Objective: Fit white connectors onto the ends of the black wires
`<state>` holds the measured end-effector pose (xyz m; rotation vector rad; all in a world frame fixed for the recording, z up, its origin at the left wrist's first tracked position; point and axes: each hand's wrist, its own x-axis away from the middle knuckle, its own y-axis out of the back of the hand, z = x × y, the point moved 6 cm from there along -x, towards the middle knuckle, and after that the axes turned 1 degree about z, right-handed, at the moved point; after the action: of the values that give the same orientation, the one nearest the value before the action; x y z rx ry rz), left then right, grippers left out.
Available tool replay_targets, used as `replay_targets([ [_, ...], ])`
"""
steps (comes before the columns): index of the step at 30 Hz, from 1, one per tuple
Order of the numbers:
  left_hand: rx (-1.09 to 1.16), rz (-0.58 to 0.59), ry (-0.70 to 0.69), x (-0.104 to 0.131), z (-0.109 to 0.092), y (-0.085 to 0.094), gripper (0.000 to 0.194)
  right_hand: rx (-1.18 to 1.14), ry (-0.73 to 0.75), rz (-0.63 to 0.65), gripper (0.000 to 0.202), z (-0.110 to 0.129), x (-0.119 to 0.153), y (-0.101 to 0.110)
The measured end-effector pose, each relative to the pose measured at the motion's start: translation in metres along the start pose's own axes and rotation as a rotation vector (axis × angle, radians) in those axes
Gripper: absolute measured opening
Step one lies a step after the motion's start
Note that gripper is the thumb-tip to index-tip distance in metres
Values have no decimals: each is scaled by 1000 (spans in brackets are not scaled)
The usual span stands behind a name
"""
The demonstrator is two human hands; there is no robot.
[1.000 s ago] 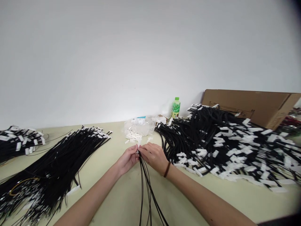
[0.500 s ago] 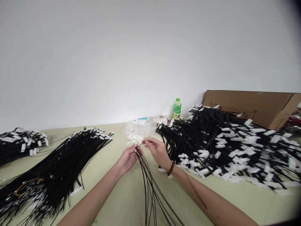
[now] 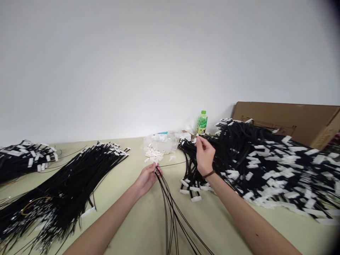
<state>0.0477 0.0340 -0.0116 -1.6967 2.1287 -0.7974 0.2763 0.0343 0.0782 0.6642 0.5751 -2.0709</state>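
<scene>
My left hand (image 3: 147, 180) is closed round a small white connector (image 3: 154, 162) at the head of a loose bunch of thin black wires (image 3: 170, 209). These wires run down from my fingers toward the table's near edge. One thin wire (image 3: 172, 164) sticks out sideways from the connector to the right. My right hand (image 3: 205, 156) is raised at the near-left edge of a big heap of black cables (image 3: 236, 141) with white ends. Its thumb and forefinger are pinched together near a small white piece; whether they grip it I cannot tell.
A clear plastic bag (image 3: 159, 143) with loose white connectors (image 3: 153, 154) lies ahead of my left hand. Behind stand a green-capped bottle (image 3: 202, 122) and a cardboard box (image 3: 287, 120). To the left lie more black cable bundles (image 3: 79, 180), one with a yellow loop.
My right hand has left the wire beside my left hand and moved right and up to the cable heap. My left hand still holds the connector in nearly the same place.
</scene>
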Motion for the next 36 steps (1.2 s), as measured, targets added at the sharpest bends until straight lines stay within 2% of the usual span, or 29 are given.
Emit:
replay_targets([
  [4,32,1,-6,0,-1,0,12,288,443,306,23,33,38,-31],
  [7,47,20,-5,0,-2,-2,12,463,683,431,24,46,66,-47],
  [10,53,56,-11,1,-2,-4,11,578,832,491,23,49,81,-54],
  [23,73,61,-42,1,-4,-6,12,627,950,486,23,50,88,-55],
  [36,76,44,-62,0,-5,-4,11,656,984,491,23,49,90,-56],
])
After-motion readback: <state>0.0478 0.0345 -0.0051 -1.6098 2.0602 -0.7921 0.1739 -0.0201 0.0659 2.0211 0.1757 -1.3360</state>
